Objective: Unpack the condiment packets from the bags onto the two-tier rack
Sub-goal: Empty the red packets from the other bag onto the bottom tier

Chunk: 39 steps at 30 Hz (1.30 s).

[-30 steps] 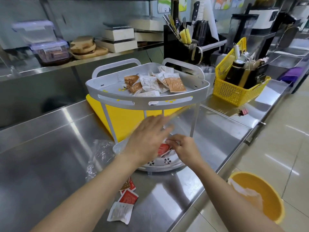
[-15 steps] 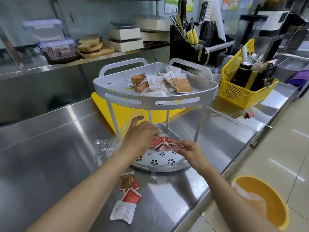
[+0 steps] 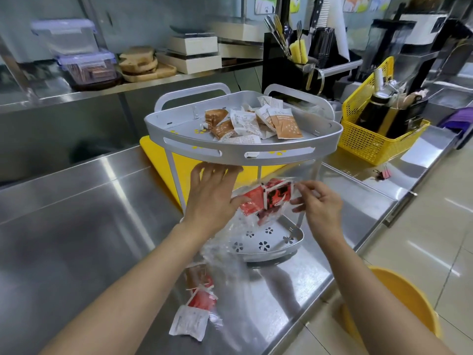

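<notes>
The grey two-tier rack [image 3: 243, 152] stands on the steel counter. Its top tier holds several brown and white condiment packets [image 3: 256, 123]. The lower tier [image 3: 268, 248], with flower-shaped holes, looks bare where it shows. Just above it hangs a clear plastic bag [image 3: 225, 248] with red packets [image 3: 268, 198] inside. My left hand [image 3: 212, 198] holds the bag from the left, thumb against the red packets. My right hand [image 3: 320, 204] pinches the bag's right edge with its fingertips. A few loose red and white packets [image 3: 195, 311] lie on the counter near me.
A yellow cutting board [image 3: 158, 160] lies behind the rack. A yellow basket [image 3: 371, 147] of bottles stands to the right, with a pink binder clip [image 3: 382, 172] before it. A black utensil holder [image 3: 294, 67] is at the back. A yellow bucket [image 3: 399, 303] sits on the floor.
Both hands have lifted the bag of red packets up from the lower tier, and the bag now trails down below them.
</notes>
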Each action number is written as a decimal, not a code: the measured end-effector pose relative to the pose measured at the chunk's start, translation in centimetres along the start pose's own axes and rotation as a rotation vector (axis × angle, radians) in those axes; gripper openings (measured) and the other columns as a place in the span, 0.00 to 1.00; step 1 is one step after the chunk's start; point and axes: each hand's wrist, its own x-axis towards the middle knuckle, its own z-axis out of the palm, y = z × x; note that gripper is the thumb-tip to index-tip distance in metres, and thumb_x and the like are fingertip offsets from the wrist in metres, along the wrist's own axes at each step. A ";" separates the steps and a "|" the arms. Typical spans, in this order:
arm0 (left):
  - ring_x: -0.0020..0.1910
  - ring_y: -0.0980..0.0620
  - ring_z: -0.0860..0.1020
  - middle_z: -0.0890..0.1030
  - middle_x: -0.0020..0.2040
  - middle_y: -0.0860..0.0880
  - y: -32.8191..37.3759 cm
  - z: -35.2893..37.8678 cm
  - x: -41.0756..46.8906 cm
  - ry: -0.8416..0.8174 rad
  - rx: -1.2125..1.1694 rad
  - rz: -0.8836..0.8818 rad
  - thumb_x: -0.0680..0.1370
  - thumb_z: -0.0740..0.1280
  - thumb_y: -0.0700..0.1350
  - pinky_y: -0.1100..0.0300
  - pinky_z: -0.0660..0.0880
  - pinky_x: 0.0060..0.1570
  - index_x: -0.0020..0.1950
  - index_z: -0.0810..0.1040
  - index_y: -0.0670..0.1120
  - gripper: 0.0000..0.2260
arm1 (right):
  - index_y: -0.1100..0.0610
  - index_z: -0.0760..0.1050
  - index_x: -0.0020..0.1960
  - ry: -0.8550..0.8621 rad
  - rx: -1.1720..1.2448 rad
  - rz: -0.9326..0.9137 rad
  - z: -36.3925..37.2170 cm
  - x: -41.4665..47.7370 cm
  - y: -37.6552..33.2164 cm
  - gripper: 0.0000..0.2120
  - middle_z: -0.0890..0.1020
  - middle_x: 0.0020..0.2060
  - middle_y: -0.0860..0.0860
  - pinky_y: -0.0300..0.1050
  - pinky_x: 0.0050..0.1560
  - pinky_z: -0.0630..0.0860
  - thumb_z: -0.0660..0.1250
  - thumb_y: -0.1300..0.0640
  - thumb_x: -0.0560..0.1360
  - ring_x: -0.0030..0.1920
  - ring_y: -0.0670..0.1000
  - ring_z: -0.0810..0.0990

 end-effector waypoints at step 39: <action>0.67 0.43 0.64 0.66 0.68 0.41 -4.3 3.1 -4.0 -0.077 -0.561 -0.812 0.68 0.74 0.49 0.60 0.61 0.58 0.70 0.59 0.40 0.37 | 0.54 0.77 0.37 -0.171 0.111 0.011 1.6 -0.9 1.9 0.11 0.79 0.25 0.49 0.39 0.21 0.71 0.64 0.66 0.74 0.23 0.49 0.73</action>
